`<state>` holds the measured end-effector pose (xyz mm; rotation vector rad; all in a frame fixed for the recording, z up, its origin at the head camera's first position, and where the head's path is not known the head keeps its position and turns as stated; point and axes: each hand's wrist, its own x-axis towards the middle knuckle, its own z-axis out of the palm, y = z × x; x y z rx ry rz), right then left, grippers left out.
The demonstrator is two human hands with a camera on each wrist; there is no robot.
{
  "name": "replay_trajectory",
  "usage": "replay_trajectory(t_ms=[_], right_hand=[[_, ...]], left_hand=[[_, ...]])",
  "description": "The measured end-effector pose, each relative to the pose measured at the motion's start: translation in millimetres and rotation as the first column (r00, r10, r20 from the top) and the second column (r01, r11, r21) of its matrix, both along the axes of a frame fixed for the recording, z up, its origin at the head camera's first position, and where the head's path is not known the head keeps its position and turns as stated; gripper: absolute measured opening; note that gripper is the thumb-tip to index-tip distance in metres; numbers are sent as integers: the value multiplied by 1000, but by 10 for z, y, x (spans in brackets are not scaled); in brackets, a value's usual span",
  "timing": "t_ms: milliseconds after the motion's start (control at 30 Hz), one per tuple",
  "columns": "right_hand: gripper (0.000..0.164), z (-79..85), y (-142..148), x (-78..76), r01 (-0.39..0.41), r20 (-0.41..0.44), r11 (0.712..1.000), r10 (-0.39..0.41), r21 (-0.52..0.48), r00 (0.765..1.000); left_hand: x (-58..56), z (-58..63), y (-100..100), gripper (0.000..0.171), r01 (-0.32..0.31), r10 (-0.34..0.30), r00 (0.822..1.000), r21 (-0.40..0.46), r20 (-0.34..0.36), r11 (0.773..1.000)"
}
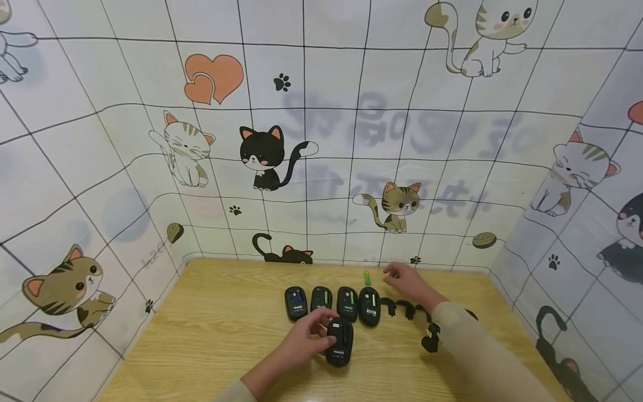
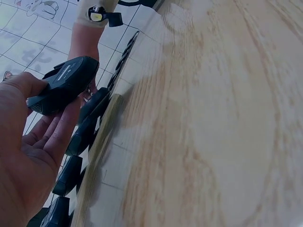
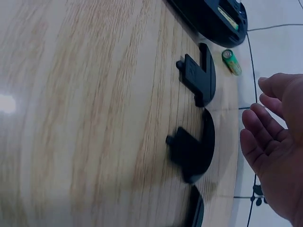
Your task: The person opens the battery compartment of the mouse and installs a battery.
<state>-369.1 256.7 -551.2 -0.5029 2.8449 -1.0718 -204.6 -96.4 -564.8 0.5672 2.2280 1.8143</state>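
Observation:
My left hand (image 1: 305, 336) grips a black computer mouse (image 1: 340, 346) above the table, underside facing up. In the left wrist view the thumb lies on one side of this mouse (image 2: 71, 82) and fingers support it from below. My right hand (image 1: 408, 281) is at the table's back edge with loosely curled fingers and nothing in them. Just left of it, a green battery (image 1: 367, 277) lies on the table. In the right wrist view the battery (image 3: 231, 62) is apart from the fingers. Black battery covers (image 3: 201, 78) lie near that hand.
Several more black mice (image 1: 347, 304) lie bottom up in a row, with batteries showing in their compartments. More dark covers (image 1: 406, 309) extend right of the row, partly hidden by the right sleeve. A cat-patterned cloth (image 1: 321, 139) hangs behind the wooden table (image 1: 221, 312).

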Motion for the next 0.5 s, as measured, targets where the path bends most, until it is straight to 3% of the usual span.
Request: replay_trajectory(t_ms=[200, 500], right_hand=[[31, -47, -155, -98, -40, 57, 999, 40, -4, 998], [40, -49, -323, -161, -55, 61, 997, 52, 47, 997]], left_hand=[[-6, 14, 5, 44, -1, 1, 1000, -7, -3, 1000], [-20, 8, 6, 43, -4, 4, 1000, -11, -3, 1000]])
